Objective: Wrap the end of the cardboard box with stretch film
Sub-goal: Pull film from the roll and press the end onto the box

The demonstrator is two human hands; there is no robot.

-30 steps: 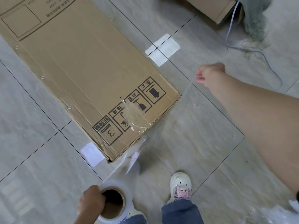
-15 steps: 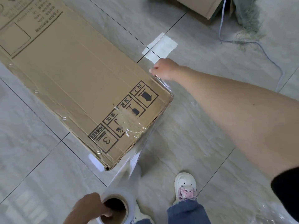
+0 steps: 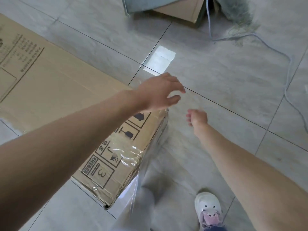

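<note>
The long cardboard box (image 3: pixel 50 90) lies flat on the tiled floor, its printed end toward me. Clear stretch film (image 3: pixel 146 157) clings to the end face and a patch of the top, then trails down past the near corner toward the bottom edge. The roll is out of view. My left hand (image 3: pixel 160 92) hovers over the box's far end corner with its fingers apart and nothing in them. My right hand (image 3: pixel 197 117) is just right of that corner, above the floor, fingers loosely curled. Whether it pinches film is unclear.
Another cardboard box (image 3: pixel 180 12) and a grey-green fringed cloth (image 3: pixel 236 12) lie at the top. A pale cable (image 3: pixel 273 50) runs across the floor on the right. My white shoe (image 3: pixel 208 209) stands at the lower right.
My left hand has let go of the roll and reached across to the box's far corner. My right hand has drawn back from that corner to the right. The view has shifted closer.
</note>
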